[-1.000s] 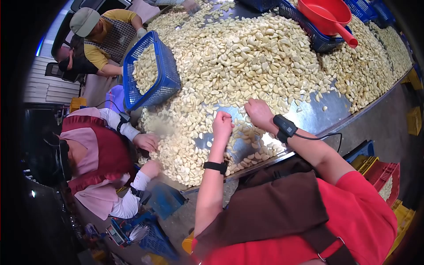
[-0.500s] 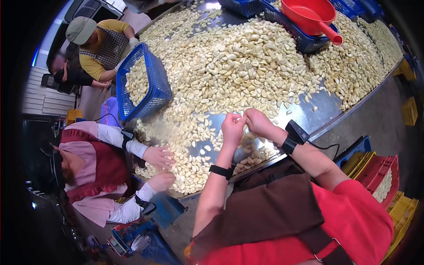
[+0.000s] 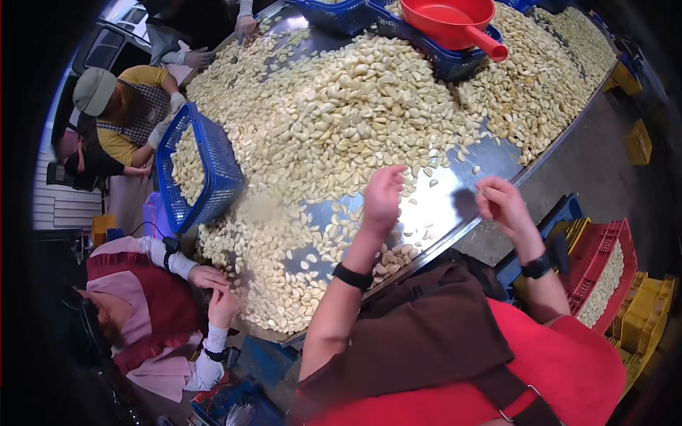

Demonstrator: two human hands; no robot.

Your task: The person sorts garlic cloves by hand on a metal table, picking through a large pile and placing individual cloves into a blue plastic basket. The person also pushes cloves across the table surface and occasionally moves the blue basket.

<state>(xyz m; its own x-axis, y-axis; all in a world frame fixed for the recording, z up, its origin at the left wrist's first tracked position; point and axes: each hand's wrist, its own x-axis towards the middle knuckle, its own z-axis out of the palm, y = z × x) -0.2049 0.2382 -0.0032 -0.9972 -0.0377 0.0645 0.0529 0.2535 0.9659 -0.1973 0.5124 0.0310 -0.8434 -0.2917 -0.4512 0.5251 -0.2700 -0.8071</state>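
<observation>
Pale peeled garlic cloves [image 3: 383, 99] lie heaped across a metal table [image 3: 444, 186]. My left hand [image 3: 383, 197] is over the near part of the table, beside the loose cloves, its fingers loosely bent and slightly apart; I make out nothing in them. Out past the table's near edge, my right hand [image 3: 504, 207] is raised with its fingers curled but apart from the thumb, and no clove shows in it. A small pile of browner cloves [image 3: 395, 261] sits at the table edge below my left hand.
A blue basket of cloves [image 3: 226, 167] stands at the left, near co-workers' hands [image 3: 222, 295]. A red scoop [image 3: 455, 21] rests on a blue basket [image 3: 455, 67] at the back. Right of me, a red crate [image 3: 626, 273] holds cloves, next to yellow crates [image 3: 650, 312].
My hands were together over the table and have parted; the right one moved right, beyond the edge. The near co-worker's hands drew back from the cloves and came together. The view shifted slightly.
</observation>
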